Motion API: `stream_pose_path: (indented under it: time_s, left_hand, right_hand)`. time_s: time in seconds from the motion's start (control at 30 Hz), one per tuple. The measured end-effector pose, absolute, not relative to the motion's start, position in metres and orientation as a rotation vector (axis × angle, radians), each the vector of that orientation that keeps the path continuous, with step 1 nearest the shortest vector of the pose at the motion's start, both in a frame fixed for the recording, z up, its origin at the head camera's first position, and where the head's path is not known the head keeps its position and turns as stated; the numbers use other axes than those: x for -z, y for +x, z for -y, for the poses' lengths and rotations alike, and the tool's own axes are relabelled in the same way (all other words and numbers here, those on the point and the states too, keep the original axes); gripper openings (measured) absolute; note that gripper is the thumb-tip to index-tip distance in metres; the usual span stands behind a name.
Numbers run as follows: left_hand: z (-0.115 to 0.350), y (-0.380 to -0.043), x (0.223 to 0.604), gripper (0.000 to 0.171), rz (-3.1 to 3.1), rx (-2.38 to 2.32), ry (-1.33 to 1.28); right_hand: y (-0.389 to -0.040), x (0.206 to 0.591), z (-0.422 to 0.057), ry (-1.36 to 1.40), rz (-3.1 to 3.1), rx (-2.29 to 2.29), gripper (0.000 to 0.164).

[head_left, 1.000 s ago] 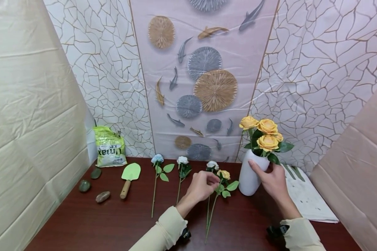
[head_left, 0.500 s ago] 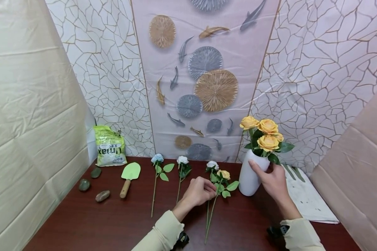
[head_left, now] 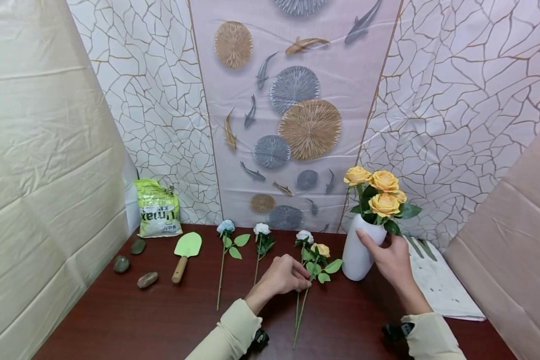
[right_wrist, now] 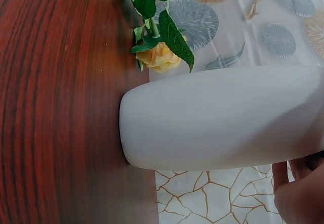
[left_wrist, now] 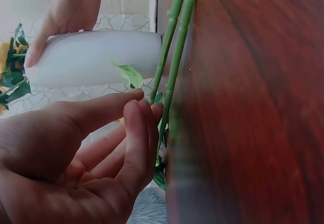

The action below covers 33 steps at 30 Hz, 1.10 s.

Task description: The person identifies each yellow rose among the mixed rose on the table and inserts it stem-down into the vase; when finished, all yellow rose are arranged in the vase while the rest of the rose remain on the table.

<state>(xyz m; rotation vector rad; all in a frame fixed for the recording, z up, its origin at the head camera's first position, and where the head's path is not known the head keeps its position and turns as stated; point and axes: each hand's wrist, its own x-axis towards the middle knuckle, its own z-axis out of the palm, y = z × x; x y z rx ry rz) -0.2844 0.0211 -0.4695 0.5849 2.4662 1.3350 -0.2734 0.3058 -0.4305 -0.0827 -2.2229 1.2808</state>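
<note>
In the head view, my left hand (head_left: 284, 275) is down at a single yellow rose (head_left: 321, 250) lying on the table. Its thumb and fingertips pinch the green stem, as the left wrist view shows, with a second stem (left_wrist: 179, 52) close alongside. That one belongs to a white rose (head_left: 304, 236) beside the yellow one. My right hand (head_left: 391, 262) holds a white vase (head_left: 356, 252) near its mouth, thumb on the front and fingers partly hidden behind. The vase stands on the table, tilted slightly, with several yellow roses (head_left: 384, 205) in it.
Left of my left hand lie another white rose (head_left: 262, 229) and a blue rose (head_left: 225, 227). Farther left are a green trowel (head_left: 188, 246), several stones (head_left: 147, 280) and a green bag (head_left: 158, 210). A white cloth (head_left: 450, 290) lies right of the vase.
My left hand has come back toward me and lowered, from the yellow rose's leaves to its stem, where the fingertips have closed. The right hand and vase stay put.
</note>
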Motion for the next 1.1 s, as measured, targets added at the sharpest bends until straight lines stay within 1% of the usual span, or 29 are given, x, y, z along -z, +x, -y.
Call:
stream_pose_path:
  time_s: [0.37,0.6,0.8,1.1]
  left_hand:
    - [-0.024,-0.278,0.470,0.016,-2.362,-1.410,0.489]
    - [-0.024,-0.281,0.470,0.018,-2.181,-1.624,0.457]
    - [-0.022,-0.285,0.467,0.022,-2.066,-1.746,0.437]
    - [-0.025,-0.291,0.456,0.020,-2.082,-1.894,0.516]
  right_hand:
    - [-0.273,0.431,-0.304,-0.088,2.221,-1.272,0.063]
    - [-0.274,0.431,-0.304,-0.084,2.223,-1.269,0.064]
    - [-0.272,0.430,-0.303,-0.070,2.204,-1.260,0.062]
    - [-0.273,0.430,-0.304,-0.076,2.190,-1.246,0.061]
